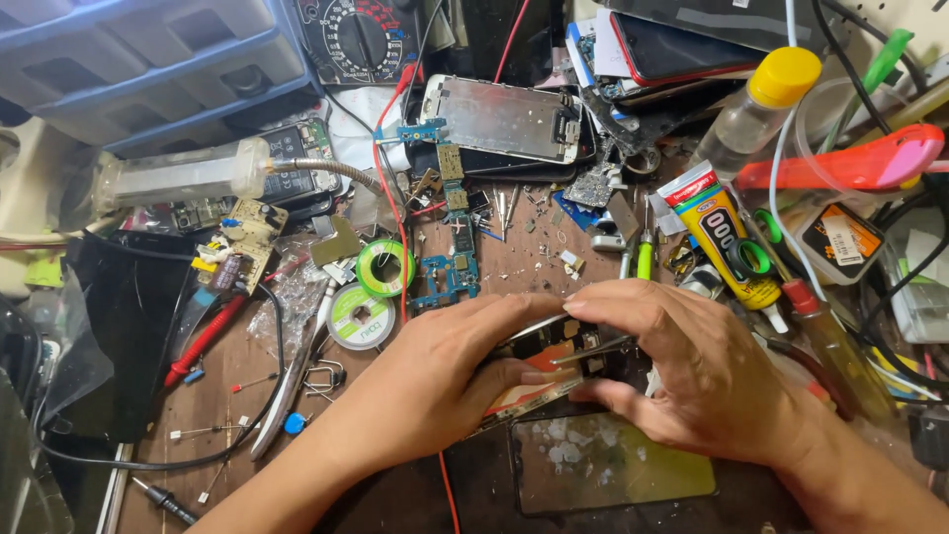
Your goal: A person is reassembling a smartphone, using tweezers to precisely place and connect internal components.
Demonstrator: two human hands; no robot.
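Both forearms come in from the bottom edge, angled toward centre. Left hand [440, 381] palm down, fingers [514, 309] stretched right, thumb tucked under, pinching. Right hand [692, 371] arched palm down, fingers [603, 302] curled left, tips nearly meeting the left's, thumb below in pinch.

My left hand [435, 381] and right hand [692, 381] cover most of the opened phone [539, 371]; its inner parts are unclear. My forearms run off the bottom edge.
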